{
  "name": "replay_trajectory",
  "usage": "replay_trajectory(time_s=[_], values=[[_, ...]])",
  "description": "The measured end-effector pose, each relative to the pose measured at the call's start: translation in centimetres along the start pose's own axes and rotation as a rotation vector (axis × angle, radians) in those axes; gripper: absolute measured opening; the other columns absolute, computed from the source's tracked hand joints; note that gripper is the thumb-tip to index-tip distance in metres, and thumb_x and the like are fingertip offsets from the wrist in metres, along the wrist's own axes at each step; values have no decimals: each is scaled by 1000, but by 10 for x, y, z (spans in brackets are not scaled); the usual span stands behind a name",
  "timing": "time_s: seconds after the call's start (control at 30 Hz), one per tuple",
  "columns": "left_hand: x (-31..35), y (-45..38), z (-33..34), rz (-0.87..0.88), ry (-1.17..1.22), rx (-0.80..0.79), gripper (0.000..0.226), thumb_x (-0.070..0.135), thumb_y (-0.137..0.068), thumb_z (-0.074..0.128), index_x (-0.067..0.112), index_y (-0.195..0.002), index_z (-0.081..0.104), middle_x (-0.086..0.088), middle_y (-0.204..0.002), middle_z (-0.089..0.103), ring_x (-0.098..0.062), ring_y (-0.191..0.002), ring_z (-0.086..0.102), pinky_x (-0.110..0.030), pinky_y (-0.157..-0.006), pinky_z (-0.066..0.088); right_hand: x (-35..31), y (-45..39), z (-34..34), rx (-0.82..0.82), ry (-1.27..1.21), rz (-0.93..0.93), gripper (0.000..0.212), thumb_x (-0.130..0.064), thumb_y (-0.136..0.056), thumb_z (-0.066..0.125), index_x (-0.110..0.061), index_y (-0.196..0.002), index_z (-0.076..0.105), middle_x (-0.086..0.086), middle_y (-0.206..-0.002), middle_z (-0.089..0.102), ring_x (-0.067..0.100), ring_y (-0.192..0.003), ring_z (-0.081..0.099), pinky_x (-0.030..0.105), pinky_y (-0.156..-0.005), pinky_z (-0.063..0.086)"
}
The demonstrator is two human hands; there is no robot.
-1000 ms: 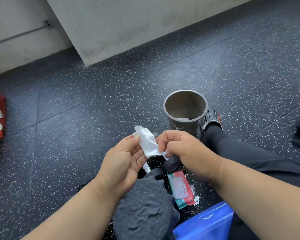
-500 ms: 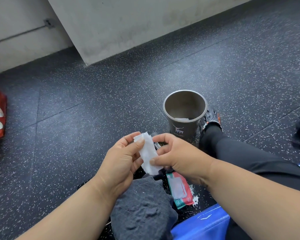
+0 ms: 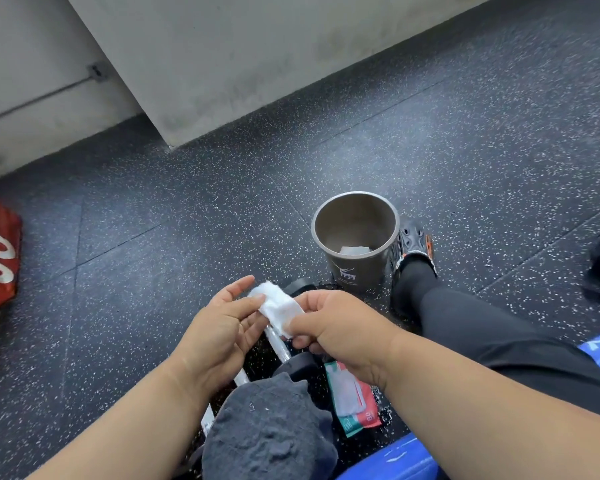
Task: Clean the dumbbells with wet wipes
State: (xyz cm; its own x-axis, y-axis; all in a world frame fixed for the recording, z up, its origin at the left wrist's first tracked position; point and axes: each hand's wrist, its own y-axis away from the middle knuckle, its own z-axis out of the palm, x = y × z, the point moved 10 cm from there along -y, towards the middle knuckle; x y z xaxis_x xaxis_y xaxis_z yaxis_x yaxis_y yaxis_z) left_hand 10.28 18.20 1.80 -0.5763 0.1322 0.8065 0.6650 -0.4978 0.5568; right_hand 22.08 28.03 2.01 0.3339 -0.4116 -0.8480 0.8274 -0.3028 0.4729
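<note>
Head view: a white wet wipe (image 3: 278,307) is held folded between the two hands, above the speckled rubber floor (image 3: 187,209); it is judged to be light, limp and damp, so it is best taken flat under the fingertips and pressed, not pulled. A dumbbell (image 3: 293,355) lies on the floor directly beneath the hands; only its chrome bar and a dark end weight are seen, the rest being hidden by the hands and a grey cap (image 3: 267,434); it is judged heavy, rigid and rather slick on the bar, and is best steadied at the end weight while the bar is wiped.

The left hand (image 3: 222,336) is turned palm up, its fingers nearly straight, with the thumb laid on the wipe's near edge; the right hand (image 3: 340,329) is turned knuckles up, its fingers curled and pinching the wipe's other end. A wipes packet (image 3: 352,400) lies just beside the dumbbell; a brown bin (image 3: 355,251), with a used wipe inside, stands beyond, near a shoe (image 3: 414,247).
</note>
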Motion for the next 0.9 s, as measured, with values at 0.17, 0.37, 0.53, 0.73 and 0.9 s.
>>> replay_trajectory(time_s=[0.17, 0.37, 0.53, 0.73, 0.9], values=[[23, -38, 25, 87, -146, 60, 22, -1, -103, 63, 18, -114, 61, -1, -80, 78, -8, -57, 67, -18, -49, 56, 9, -1, -33, 166, -94, 83, 52, -10, -90, 74, -24, -136, 56, 9, -96, 77, 9, -59, 59, 22, -48, 44], [50, -113, 76, 277, -475, 87, 35, -3, -97, 60, 20, -123, 65, -9, -97, 67, -14, -67, 59, -25, -59, 56, 12, 1, -33, 115, -16, 121, 44, -16, -87, 75, -25, -128, 61, 6, -86, 70, 11, -64, 58, 24, -54, 42], [41, -178, 128, 255, -621, 34, 75, 11, -76, 60, 25, -149, 53, -13, -121, 71, -21, -81, 65, -35, -71, 53, 13, 3, -23, 57, 33, 123, 34, -34, -76, 78, -27, -107, 69, 3, -98, 80, 12, -72, 61, 29, -70, 50], [17, -228, 184, 102, -496, 13, 56, 4, -100, 59, 14, -154, 45, -15, -127, 65, -18, -77, 59, -29, -58, 49, 15, -11, -47, 159, 45, 115, 41, -47, -61, 68, -30, -98, 69, -3, -93, 80, 20, -89, 75, 38, -89, 61], [4, -241, 175, -36, -474, 51, 18, 9, -100, 48, 18, -86, 54, -1, -75, 46, -16, -58, 36, -27, -58, 35, 11, -15, -59, 201, 0, 111, 46, -49, -60, 64, -34, -103, 67, -5, -96, 79, 15, -90, 71, 42, -99, 58]])
